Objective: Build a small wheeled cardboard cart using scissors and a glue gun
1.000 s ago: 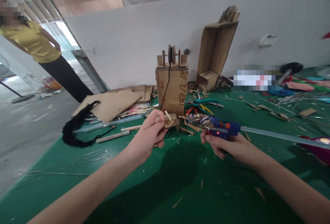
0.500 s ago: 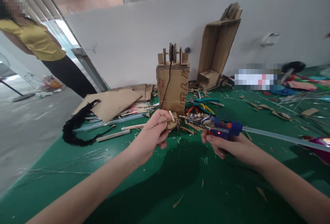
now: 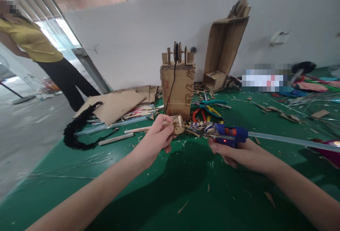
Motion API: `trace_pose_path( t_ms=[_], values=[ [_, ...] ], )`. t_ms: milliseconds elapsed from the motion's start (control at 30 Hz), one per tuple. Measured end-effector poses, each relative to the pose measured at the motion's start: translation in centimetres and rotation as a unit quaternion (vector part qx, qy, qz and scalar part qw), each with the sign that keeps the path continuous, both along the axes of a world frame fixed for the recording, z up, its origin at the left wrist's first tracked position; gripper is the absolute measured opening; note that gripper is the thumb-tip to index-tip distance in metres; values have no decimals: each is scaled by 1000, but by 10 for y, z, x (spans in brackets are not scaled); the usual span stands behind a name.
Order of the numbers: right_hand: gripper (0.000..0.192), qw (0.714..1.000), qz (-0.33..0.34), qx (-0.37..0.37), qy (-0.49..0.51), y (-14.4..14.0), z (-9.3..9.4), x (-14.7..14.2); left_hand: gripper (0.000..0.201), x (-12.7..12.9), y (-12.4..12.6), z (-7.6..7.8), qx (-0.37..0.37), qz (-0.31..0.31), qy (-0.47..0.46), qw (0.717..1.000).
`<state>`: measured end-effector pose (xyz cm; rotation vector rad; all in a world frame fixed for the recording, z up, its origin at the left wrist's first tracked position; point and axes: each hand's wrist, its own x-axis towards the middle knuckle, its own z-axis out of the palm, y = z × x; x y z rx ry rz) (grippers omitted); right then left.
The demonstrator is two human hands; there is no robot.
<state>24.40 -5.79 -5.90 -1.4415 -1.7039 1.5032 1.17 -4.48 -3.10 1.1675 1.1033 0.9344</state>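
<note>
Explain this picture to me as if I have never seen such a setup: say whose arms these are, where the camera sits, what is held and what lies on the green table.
The camera sits on a person's head, looking down at their own bare arms. The left hand pinches a small cardboard piece with a pale peg. The right hand grips a blue glue gun, a clear glue stick trailing from its back. On the green table stand a tall cardboard box with wooden wheels on top and an open cardboard frame; coloured pliers and flat cardboard sheets lie nearby. Another person in a yellow top stands at the left.

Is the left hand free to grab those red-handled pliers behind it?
Probably not yet: the left hand already pinches a small cardboard piece. The red-handled pliers lie uncovered just beyond.
</note>
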Motion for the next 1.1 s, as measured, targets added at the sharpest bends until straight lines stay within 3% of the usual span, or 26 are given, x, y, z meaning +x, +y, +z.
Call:
trace_pose_path(
  t_ms=[400,800,1100],
  values=[
    [41,999,-25,-15,-31,-2,6,-1,13,-5,5,-3,-13,3,1,1000],
    [40,999,11,6,-49,-2,6,2,22,-10,10,-12,-24,-8,-39,999],
    [39,997,-8,4,-78,-3,9,1,17,-9,9,-10,-35,16,-55,998]
  ],
)
